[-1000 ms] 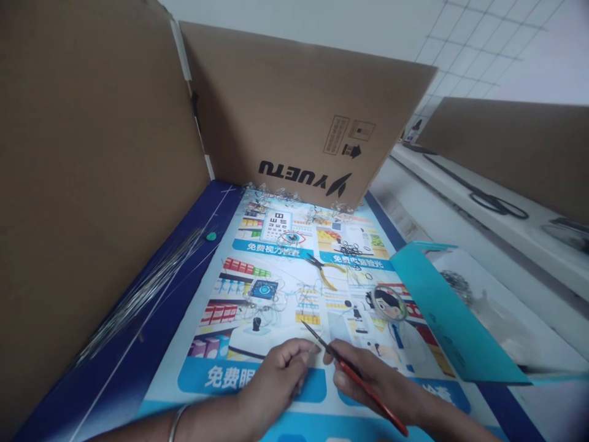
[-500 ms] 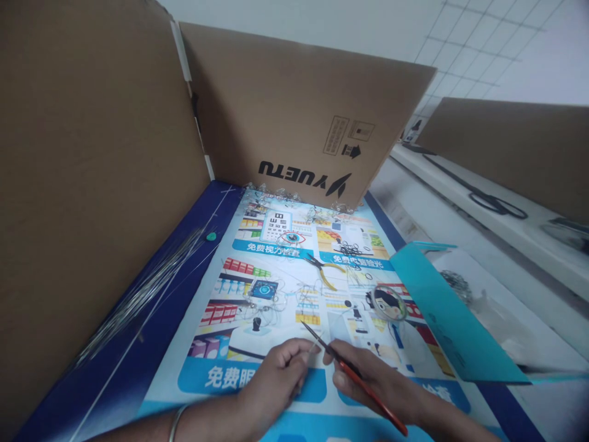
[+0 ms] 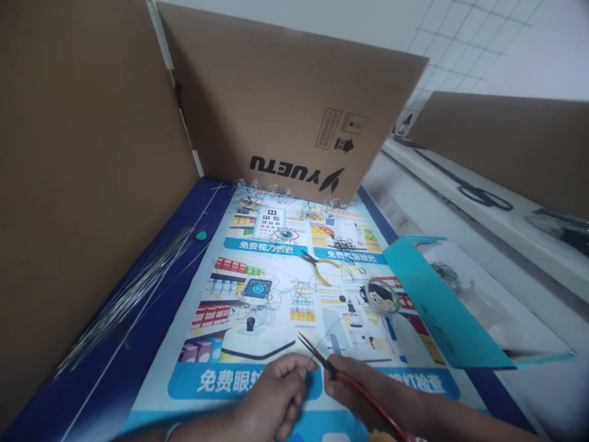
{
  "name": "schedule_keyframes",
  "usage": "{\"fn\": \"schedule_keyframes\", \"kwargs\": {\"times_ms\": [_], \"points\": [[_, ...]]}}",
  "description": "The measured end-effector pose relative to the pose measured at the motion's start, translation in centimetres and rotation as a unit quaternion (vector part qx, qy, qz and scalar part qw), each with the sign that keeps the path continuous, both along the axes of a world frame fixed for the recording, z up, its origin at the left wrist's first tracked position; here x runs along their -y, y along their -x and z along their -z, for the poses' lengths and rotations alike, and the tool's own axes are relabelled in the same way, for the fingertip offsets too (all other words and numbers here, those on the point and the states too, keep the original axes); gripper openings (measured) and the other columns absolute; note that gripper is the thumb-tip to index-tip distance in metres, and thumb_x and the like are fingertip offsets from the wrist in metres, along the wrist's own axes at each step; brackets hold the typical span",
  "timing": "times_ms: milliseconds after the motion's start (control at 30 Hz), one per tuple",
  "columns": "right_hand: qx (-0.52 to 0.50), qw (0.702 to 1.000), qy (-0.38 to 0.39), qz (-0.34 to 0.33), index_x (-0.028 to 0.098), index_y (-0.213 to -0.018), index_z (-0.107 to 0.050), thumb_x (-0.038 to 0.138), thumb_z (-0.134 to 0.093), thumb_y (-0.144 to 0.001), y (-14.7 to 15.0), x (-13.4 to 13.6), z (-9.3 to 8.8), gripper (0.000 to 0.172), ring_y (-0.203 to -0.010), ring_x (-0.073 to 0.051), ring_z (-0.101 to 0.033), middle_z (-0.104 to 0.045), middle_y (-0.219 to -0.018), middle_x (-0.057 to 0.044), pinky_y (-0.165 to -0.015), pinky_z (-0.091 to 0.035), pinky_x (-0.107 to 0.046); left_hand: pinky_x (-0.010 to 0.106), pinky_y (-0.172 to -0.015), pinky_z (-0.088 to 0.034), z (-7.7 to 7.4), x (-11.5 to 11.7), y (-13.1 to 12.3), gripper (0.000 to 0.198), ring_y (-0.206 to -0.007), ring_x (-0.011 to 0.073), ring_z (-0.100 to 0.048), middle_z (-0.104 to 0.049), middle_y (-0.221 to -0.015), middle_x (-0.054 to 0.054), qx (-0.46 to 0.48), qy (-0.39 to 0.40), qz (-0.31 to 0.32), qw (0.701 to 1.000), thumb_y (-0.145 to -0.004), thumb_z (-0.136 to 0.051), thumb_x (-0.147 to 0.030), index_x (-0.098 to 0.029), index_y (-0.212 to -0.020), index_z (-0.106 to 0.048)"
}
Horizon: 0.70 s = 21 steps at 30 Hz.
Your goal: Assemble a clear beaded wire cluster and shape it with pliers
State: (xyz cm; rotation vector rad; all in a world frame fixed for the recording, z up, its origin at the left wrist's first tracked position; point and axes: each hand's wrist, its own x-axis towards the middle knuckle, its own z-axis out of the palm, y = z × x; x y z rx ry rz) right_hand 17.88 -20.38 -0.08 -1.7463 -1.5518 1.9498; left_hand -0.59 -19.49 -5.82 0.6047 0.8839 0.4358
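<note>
Near: left hand (image 3: 276, 399) pinching thin wire (image 3: 329, 322), likely springy, light; hold close to tip | right hand (image 3: 363, 393) gripping red-handled pliers (image 3: 322, 359) | mid: roll of clear tape (image 3: 381, 296), yellow-handled pliers (image 3: 317, 265) on poster (image 3: 221, 344) | far: cardboard screen (image 3: 276, 104).

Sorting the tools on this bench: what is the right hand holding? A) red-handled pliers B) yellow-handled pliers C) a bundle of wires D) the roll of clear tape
A: the right hand grips red-handled pliers; the yellow-handled pliers and tape roll lie untouched on the poster.
</note>
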Motion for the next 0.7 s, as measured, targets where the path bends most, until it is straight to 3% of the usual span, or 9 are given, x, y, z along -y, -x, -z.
{"fn": "schedule_keyframes", "kwargs": {"times_ms": [100, 167, 267, 500, 700], "points": [[-0.04, 0.985, 0.143, 0.091, 0.02, -0.07, -0.044, 0.049, -0.041, -0.082, 0.4, -0.4, 0.7, 0.031, -0.036, -0.006, -0.027, -0.033, -0.046, 0.007, -0.033, -0.019, -0.018, 0.015, -0.025, -0.007, -0.1, -0.2, 0.0, 0.047, -0.027, 0.0006, -0.017, -0.039, -0.044, -0.012, 0.002, 0.027, -0.001, 1.0, -0.062, -0.065, -0.053, -0.017, -0.091, -0.054], [-0.058, 0.969, 0.212, 0.11, 0.021, -0.065, -0.04, 0.05, -0.027, -0.084, 0.6, -0.8, 1.2, 0.037, -0.033, -0.007, -0.024, -0.028, -0.047, 0.007, -0.033, -0.019, -0.018, 0.015, -0.025, -0.008, -0.2, -0.3, 0.0, 0.045, -0.027, 0.0004, -0.017, -0.039, -0.044, -0.012, 0.002, 0.038, -0.003, 0.999, -0.063, -0.066, -0.051, -0.017, -0.09, -0.054], [-0.063, 0.952, 0.27, 0.126, 0.022, -0.063, -0.036, 0.044, -0.026, -0.083, 0.8, -1.5, 1.5, 0.032, -0.031, -0.007, -0.023, -0.026, -0.048, 0.007, -0.032, -0.02, -0.018, 0.015, -0.026, -0.007, -0.4, -0.6, 0.0, 0.04, -0.027, 0.0, -0.018, -0.039, -0.045, -0.012, 0.005, 0.049, -0.001, 0.999, -0.064, -0.066, -0.046, -0.018, -0.09, -0.054], [-0.011, 0.95, 0.272, 0.151, 0.021, -0.067, -0.045, 0.031, -0.029, -0.079, 1.2, -1.9, 1.1, 0.022, -0.026, -0.008, -0.028, -0.032, -0.038, 0.007, -0.025, -0.019, -0.017, 0.016, -0.028, -0.002, -0.1, -0.9, 0.1, 0.038, -0.028, -0.0004, -0.015, -0.039, -0.045, -0.012, 0.022, 0.081, 0.001, 0.996, -0.062, -0.067, -0.043, -0.019, -0.088, -0.053], [-0.029, 0.959, 0.238, 0.149, 0.019, -0.079, -0.051, 0.021, -0.036, -0.072, 1.0, -1.7, 0.0, 0.017, -0.027, -0.007, -0.03, -0.036, -0.04, 0.008, -0.027, -0.021, -0.016, 0.016, -0.028, -0.002, 0.3, -1.1, 0.1, 0.036, -0.027, -0.0005, -0.014, -0.04, -0.047, -0.011, 0.036, 0.088, 0.01, 0.995, -0.062, -0.067, -0.041, -0.019, -0.088, -0.054]]}}
